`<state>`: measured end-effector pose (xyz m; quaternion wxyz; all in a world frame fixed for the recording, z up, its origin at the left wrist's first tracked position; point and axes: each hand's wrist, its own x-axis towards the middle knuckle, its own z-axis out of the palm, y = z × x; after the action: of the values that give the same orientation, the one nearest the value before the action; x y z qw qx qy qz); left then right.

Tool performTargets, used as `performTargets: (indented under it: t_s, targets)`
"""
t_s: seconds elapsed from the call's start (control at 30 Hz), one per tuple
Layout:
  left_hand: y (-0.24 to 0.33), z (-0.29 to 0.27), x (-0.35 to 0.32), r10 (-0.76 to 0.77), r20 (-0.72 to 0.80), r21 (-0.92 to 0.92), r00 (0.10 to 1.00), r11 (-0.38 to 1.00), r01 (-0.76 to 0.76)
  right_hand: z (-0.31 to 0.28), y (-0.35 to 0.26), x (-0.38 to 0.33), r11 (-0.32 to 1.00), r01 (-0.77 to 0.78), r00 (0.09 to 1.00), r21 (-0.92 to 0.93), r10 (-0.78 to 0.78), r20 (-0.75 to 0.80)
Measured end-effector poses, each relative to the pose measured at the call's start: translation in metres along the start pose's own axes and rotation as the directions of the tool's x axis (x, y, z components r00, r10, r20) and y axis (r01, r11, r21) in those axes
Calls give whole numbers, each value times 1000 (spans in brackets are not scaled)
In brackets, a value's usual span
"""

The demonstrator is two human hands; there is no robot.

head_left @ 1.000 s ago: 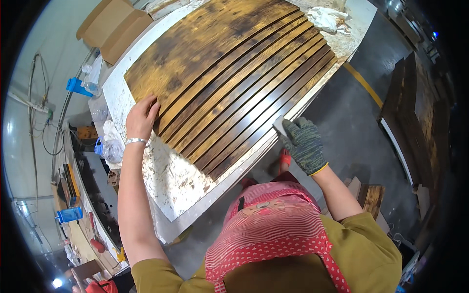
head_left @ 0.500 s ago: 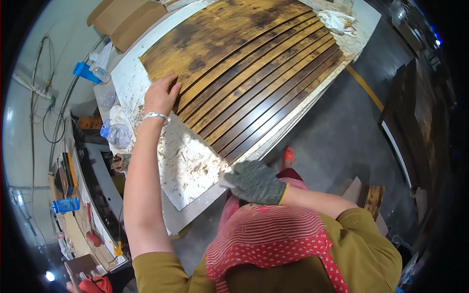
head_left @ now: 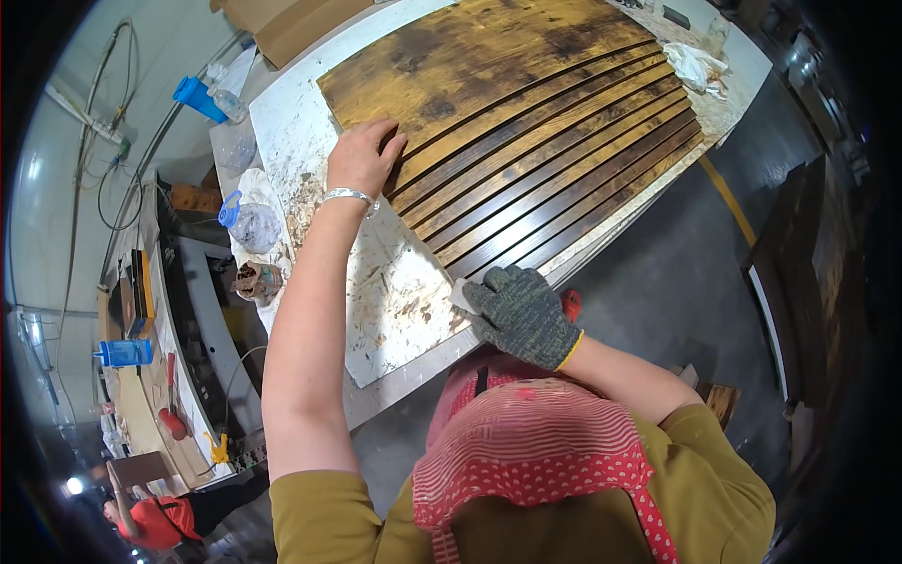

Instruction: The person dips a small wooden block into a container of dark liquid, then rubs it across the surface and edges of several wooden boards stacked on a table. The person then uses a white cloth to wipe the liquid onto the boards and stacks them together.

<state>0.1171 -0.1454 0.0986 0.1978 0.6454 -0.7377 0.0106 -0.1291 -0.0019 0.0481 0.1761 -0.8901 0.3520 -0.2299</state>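
Observation:
Brown-stained wooden strips [head_left: 554, 155] lie side by side on the worktable, next to a wider stained panel [head_left: 451, 80] with dark blotches. My bare left hand [head_left: 362, 158], a silver bracelet at its wrist, rests at the left end of the strips. Its fingers are bent a little over the edge, with the thumb apart. My right hand [head_left: 521, 317] wears a dark grey-green knit glove with a yellow cuff. It is closed on a small whitish flat piece [head_left: 460, 296] at the near left corner of the strips; the piece's kind is not clear.
The white worktable [head_left: 390, 320] is spotted with brown stain. Along its left side stand a blue cup [head_left: 197, 97], a clear jug with a blue handle [head_left: 256, 227] and a stained container [head_left: 256, 280]. A crumpled white cloth [head_left: 693, 68] lies far right. Another person [head_left: 164, 522] is at lower left.
My gloved right hand has moved forward from the table's near edge to the strips' corner. My left hand stays at their left end. The whole view has shifted slightly.

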Motion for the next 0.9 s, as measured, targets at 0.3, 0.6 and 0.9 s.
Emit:
performTargets:
  t_s: [0.3,0.6,0.9]
  targets:
    - [-11,6,-6,12,-50,2,999,1000,-12,-25,13,-9,992,-3,999,-126,-3,-49]
    - [-12,8,-7,15,-34,-8,999,1000,-15,-16,34,-1,997,50,999,-59,-49,9]
    - [-12,8,-4,3,-14,-31,1000,1000,-3,-37,63,-6,997,60,992,-48,-54,118]
